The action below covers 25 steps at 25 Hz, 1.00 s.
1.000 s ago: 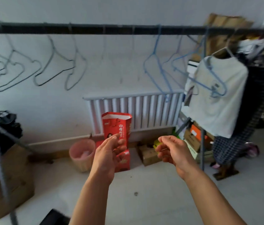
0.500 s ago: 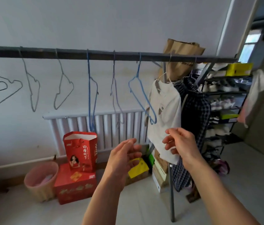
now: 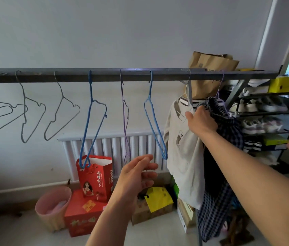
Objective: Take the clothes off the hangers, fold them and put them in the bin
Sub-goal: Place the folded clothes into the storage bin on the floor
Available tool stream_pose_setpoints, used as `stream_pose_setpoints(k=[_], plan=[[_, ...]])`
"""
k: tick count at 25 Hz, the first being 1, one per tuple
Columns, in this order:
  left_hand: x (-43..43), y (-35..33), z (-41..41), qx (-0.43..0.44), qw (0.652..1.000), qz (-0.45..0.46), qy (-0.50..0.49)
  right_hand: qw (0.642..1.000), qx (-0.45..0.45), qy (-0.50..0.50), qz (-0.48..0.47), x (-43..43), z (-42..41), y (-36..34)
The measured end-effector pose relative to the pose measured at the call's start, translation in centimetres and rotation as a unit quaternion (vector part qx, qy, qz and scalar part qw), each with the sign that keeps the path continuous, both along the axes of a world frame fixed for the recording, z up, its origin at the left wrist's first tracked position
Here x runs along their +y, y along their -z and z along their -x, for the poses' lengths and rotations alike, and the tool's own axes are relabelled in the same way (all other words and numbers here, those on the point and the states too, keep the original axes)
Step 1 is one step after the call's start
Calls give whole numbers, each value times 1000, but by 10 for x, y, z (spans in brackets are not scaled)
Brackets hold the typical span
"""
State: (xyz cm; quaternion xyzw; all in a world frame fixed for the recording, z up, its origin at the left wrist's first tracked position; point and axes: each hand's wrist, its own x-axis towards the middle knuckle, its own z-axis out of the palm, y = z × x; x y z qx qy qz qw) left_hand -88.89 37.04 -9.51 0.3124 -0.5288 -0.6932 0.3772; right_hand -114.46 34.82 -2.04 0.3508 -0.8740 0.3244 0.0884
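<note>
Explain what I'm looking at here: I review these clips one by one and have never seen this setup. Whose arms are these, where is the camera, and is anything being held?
There is no machine. A person wears a wide-angle camera on the head, so you look out and down along their own bare arms. A dark rail crosses the view with several empty wire hangers. At its right end hang a cream shirt and a dark checked garment. The right hand is up between these two, its fingers closed on the checked garment's top edge. The left hand hovers lower, open and empty. On the floor below stand a red gift bag and a pink basket.
</note>
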Motion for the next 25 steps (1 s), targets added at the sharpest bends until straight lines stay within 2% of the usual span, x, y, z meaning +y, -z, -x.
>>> stream_pose_setpoints(k=[2,6,13,20,25], plan=[[-4,-1,0,6,1000,5,-3,1000,18,-14,-7,-6,4,1],[-6,3,-2,4,1000,13,-16,996,64,-8,66,-2,4,0],[5,-4,-1,0,997,81,-10,982,63,-65,163,40,11,-3],[26,-18,21,-37,983,179,25,974,32,-171,145,137,6,24],[28,-14,42,-84,964,252,-20,967,-17,-229,107,204,-14,9]])
